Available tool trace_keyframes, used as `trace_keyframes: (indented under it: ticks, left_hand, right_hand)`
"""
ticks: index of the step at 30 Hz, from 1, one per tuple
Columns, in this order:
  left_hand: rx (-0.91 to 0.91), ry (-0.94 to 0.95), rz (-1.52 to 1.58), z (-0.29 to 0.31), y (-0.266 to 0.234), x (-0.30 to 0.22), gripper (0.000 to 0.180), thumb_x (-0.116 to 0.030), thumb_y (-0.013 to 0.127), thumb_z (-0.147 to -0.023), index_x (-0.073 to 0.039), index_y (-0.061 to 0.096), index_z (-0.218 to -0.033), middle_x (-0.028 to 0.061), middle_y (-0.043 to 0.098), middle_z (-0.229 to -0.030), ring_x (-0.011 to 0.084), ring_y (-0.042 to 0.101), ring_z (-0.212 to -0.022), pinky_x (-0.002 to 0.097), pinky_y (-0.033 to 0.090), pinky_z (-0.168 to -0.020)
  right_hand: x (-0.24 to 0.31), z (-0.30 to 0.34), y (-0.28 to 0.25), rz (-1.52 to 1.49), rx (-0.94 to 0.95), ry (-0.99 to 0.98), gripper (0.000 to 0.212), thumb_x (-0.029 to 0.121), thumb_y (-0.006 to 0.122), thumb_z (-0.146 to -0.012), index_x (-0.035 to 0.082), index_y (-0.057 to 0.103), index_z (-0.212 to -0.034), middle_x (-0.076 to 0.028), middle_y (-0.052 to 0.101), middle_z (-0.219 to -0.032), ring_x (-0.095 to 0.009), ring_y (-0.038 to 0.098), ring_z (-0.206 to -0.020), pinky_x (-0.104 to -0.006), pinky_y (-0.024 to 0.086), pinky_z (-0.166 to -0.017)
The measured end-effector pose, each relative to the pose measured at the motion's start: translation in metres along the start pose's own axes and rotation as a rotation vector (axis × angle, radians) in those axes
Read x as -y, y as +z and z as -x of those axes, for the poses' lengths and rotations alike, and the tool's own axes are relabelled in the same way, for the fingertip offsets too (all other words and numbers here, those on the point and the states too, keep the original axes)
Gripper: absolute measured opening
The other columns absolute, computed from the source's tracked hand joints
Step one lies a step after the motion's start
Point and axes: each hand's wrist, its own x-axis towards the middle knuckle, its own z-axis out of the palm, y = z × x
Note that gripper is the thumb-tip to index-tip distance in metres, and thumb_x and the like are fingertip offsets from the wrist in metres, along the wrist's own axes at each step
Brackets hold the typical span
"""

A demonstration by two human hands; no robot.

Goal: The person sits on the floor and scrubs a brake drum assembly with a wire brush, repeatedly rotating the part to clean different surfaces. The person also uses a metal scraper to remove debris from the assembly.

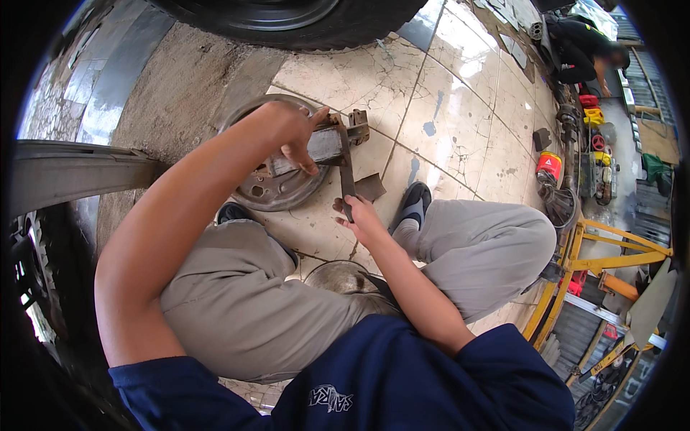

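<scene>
Both my hands on a metal bracket over the round plate.

My left hand (291, 133) is curled shut round the grey metal bracket (323, 144), thumb on top, fingers under it. My right hand (359, 215) pinches the lower end of a thin flat metal strip (347, 172) w/ fingertips closed on it; strip runs up from them to the bracket. Round metal plate (269, 183) lies on the tiled floor (460, 122) just under my left fingers.

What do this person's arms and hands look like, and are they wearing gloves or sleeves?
No gloves: the left hand and right hand are bare, with no rings or watch showing. Both forearms are uncovered. Short dark navy sleeves of a T-shirt end above the elbows.
</scene>
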Motion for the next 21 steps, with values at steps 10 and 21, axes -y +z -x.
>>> trace_keyframes:
  ticks: [10,21]
  left_hand:
    - [0.111,-0.009,0.124,0.003,-0.005,0.037,0.125,-0.078,0.065,-0.071,-0.014,0.002,-0.158,0.0195,0.041,-0.151,0.0355,0.038,-0.140,0.0445,0.033,-0.115]
    - [0.172,0.019,0.286,0.002,-0.005,0.048,0.110,-0.072,0.066,-0.076,-0.014,0.018,-0.157,0.0157,0.047,-0.147,0.0350,0.047,-0.134,0.0421,0.036,-0.113]
  right_hand:
    - [-0.013,0.158,-0.025,0.029,0.095,-0.049,0.030,0.021,0.043,-0.105,0.003,0.047,-0.128,-0.010,0.057,-0.123,-0.020,0.060,-0.108,-0.0360,0.049,-0.085]
    - [0.033,0.120,-0.004,0.073,0.408,-0.472,0.038,0.007,0.044,-0.100,0.001,0.036,-0.137,-0.009,0.057,-0.107,-0.013,0.057,-0.080,-0.0274,0.047,-0.069]
